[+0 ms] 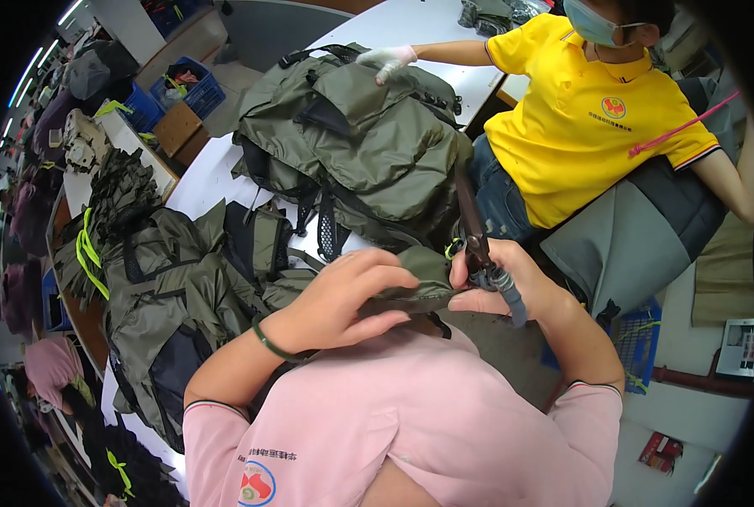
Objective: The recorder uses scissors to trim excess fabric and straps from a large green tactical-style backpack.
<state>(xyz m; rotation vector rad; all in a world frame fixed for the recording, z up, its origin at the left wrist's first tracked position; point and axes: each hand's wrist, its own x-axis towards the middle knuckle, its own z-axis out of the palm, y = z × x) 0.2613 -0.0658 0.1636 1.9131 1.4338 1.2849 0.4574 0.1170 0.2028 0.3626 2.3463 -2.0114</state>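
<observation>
My left hand (351, 300), with a dark green bangle at its wrist, is closed on the edge of an olive-green fabric piece (423, 275) close to my chest. My right hand (516, 283) is wrapped round a pair of scissors (476, 241) with dark blades and grey-wrapped handles. The blades point away from me, and the thumb and fingertips of that hand touch the fabric's right end. Just beyond lies a large olive-green backpack (368, 127) with black straps and mesh. Folds hide part of the piece I hold.
A co-worker in a yellow shirt (563, 127) sits at the right, one white-gloved hand (387, 61) on the backpack. More olive bags (182, 287) are heaped on the white table (208, 182) at left. Blue crates (193, 89) stand behind. A grey padded piece (622, 237) is at right.
</observation>
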